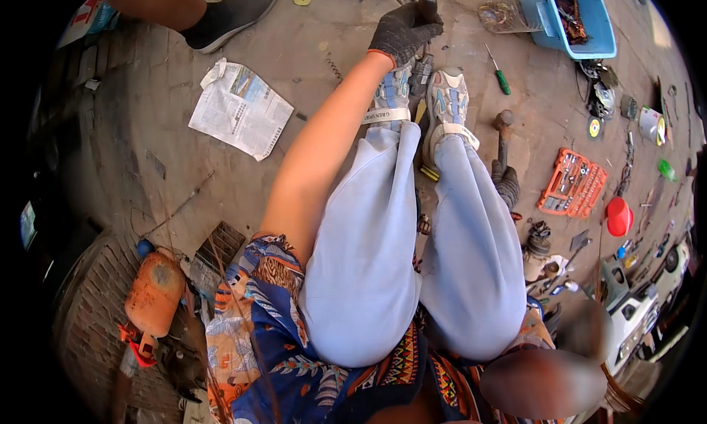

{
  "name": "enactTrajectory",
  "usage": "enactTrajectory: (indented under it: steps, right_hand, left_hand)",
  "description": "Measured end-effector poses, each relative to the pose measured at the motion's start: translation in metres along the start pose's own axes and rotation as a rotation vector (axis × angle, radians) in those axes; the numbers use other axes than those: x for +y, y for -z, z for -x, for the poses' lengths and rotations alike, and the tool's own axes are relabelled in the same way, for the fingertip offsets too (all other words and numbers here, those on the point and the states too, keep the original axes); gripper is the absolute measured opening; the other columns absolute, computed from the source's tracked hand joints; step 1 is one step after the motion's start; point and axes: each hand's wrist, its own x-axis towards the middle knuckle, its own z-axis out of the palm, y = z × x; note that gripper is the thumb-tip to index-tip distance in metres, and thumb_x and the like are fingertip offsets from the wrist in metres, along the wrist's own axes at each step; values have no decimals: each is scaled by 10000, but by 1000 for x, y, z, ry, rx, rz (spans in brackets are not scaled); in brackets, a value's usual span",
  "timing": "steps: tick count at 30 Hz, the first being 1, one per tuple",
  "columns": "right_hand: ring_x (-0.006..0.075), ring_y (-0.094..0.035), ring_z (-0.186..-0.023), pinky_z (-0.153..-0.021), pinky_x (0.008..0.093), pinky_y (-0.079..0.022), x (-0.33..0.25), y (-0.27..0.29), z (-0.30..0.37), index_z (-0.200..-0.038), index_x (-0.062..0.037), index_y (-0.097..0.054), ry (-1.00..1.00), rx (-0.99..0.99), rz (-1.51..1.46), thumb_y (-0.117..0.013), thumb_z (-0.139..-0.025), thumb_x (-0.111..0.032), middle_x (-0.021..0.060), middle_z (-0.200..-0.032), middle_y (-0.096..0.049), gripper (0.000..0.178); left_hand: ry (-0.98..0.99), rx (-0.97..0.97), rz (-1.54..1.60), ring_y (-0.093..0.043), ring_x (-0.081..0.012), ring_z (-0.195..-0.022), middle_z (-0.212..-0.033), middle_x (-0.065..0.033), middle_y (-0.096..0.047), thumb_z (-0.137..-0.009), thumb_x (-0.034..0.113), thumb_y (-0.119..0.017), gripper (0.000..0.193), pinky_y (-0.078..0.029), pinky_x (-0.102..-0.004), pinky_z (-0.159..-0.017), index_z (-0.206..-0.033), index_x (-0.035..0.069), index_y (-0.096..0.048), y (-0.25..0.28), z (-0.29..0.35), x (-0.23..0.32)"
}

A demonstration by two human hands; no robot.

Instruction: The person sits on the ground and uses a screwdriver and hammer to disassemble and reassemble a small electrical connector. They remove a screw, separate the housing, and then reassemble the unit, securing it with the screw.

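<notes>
My left hand point(405, 35), in a dark glove with an orange cuff, reaches out past my left shoe. Its fingers are closed round a short dark cylindrical tool point(428, 8) with a shiny rounded top, whose exact kind I cannot make out. Beside my right knee, my right hand point(507, 186) wears a grey glove and is wrapped round the handle of a hammer point(504, 120), partly hidden by my leg. The hammer's head points away from me. Between my shoes lies a dark grey metal part point(420, 74), half covered by the left hand and shoes.
A green-handled screwdriver point(502, 81) lies right of my shoes. Farther right are an orange socket set point(572, 182), a red bowl-like thing point(618, 217) and a blue bin point(605, 48) of scraps. Newspaper point(241, 109) and an orange tank point(154, 294) are leftward; another person's shoe point(232, 16) stands at upper left.
</notes>
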Motion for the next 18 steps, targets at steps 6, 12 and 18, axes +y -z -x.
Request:
enactTrajectory:
  steps: [6,12,18]
  right_hand:
    - [340,-608,-960,-830,414,-492,-48,23,-1,-1187,-23,-539,436,262,-96,-685,-836,-314,197,-1141,-585,478]
    - [284,-620,-987,-821,397,-510,-253,134,-14,-1292,-86,-501,1187,458,-133,-679,-839,-245,161,-1196,-580,512]
    - [358,-645,-873,-783,444,-506,-324,147,-31,-1009,-68,-676,1184,-50,508,-619,-820,-358,187,-915,-670,350]
  left_hand:
    - [27,58,-200,-662,-241,-949,-1011,-120,-697,-744,298,-759,407,-499,-348,-847,-1072,73,-673,-11,2,16]
    - [109,-76,-205,-663,-259,-918,-982,-125,-698,-748,345,-739,412,-503,-351,-829,-1054,77,-675,-14,5,27]
    - [-11,-64,-1342,-489,-327,-1201,-1230,-147,-587,-767,422,-684,418,-352,-470,-1032,-1044,109,-681,-8,34,2]
